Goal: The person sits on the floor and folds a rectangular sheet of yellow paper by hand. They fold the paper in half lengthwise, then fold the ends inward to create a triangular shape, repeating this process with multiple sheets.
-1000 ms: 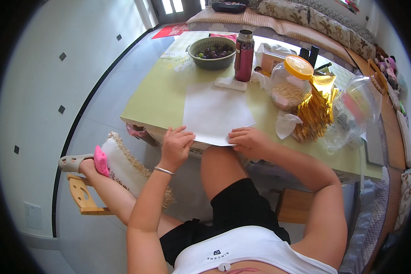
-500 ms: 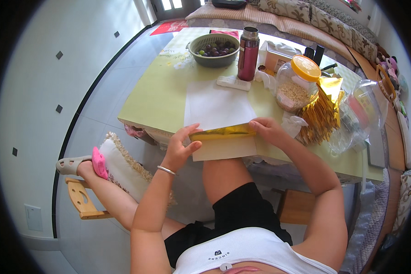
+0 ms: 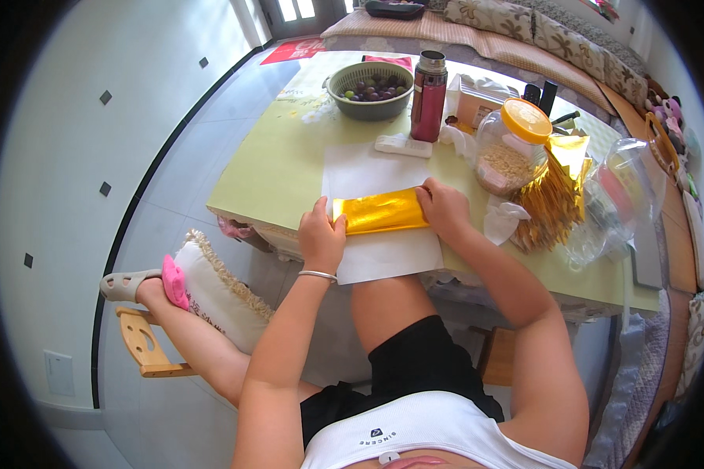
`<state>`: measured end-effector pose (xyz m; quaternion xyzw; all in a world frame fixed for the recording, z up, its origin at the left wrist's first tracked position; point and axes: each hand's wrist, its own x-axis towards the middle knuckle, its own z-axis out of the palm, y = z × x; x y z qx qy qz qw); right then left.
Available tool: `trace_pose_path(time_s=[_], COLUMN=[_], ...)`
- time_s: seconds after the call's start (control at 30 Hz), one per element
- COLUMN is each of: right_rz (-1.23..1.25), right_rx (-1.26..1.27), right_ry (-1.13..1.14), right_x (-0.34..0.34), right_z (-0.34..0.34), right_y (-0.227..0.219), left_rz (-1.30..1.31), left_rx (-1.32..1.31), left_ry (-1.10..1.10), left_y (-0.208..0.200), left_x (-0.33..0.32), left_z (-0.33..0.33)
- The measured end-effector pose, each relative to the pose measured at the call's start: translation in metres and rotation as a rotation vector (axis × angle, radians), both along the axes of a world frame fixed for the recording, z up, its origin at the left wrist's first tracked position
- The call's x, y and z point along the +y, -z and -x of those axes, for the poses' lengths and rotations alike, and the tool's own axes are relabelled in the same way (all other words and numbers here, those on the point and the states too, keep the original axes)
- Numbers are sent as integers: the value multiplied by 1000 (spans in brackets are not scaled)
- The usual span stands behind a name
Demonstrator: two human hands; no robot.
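A strip of shiny gold foil paper [image 3: 382, 213] is stretched between my two hands over a white sheet of paper [image 3: 391, 256], which overhangs the table's near edge. My left hand [image 3: 321, 234] pinches the strip's left end, thumb on the near side. At the other end my right hand [image 3: 446, 209] grips it with curled fingers. A stack of folded gold foil pieces [image 3: 546, 205] lies to the right, beside a clear jar with a yellow lid [image 3: 508, 152] holding pale grains. Crumpled white tissue [image 3: 505, 220] sits between the jar and my right forearm.
Behind the sheet stand a maroon thermos [image 3: 428, 102] and a grey-green colander [image 3: 370, 98] with grapes. A small white object [image 3: 403, 146] lies before the thermos. Clear plastic packaging [image 3: 614, 195] covers the table's right side. A wooden chair piece [image 3: 150, 344] and fringed cushion [image 3: 219, 289] are lower left.
The gold strip has tilted so its broad shiny face shows, and it is slightly farther from me. My left hand has closed on its end, and both hands have moved up the sheet.
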<state>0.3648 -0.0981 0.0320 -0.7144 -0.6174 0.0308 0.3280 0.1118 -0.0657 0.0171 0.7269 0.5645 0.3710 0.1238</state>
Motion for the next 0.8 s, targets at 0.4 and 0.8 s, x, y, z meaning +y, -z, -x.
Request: trace_pose_path(time_s=[0.4, 0.8], right_rz=[67, 57], right_rx=[-92, -153], right_ry=[73, 69], right_x=[11, 11], right_z=[2, 7], right_y=[7, 6], left_rz=[-105, -420], left_rx=[180, 340], left_ry=[-14, 579], left_y=[12, -10], left_x=[7, 19], left_z=[0, 4])
